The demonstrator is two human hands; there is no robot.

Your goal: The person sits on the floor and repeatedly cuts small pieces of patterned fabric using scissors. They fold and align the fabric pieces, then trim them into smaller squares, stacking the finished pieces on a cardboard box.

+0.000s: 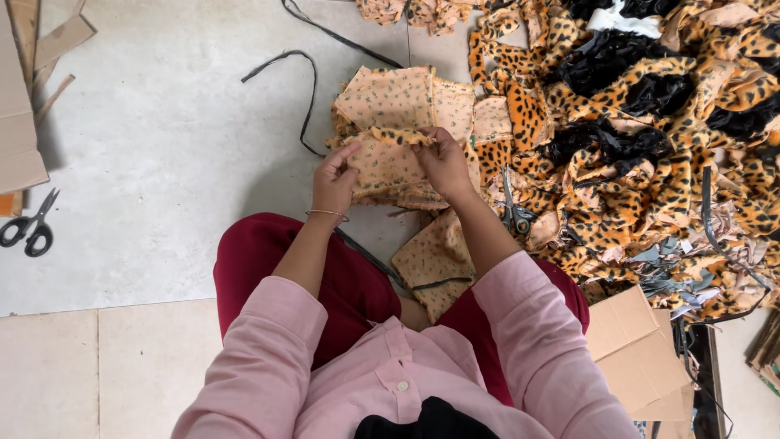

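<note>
Fingers (429,140) of both my hands pinch a leopard-print piece (390,158), held above a stack (390,97) of like pieces on the floor (146,162), beside the big fabric heap (650,138). Left hand (333,180) grips its near edge, right hand (444,161) its top; I judge I'm mid-folding or aligning it, which calls for matched edges. Small scissors (515,213) lie just right.

L hand (334,180) + R hand (444,162) on leopard-print piece (388,162)
</note>
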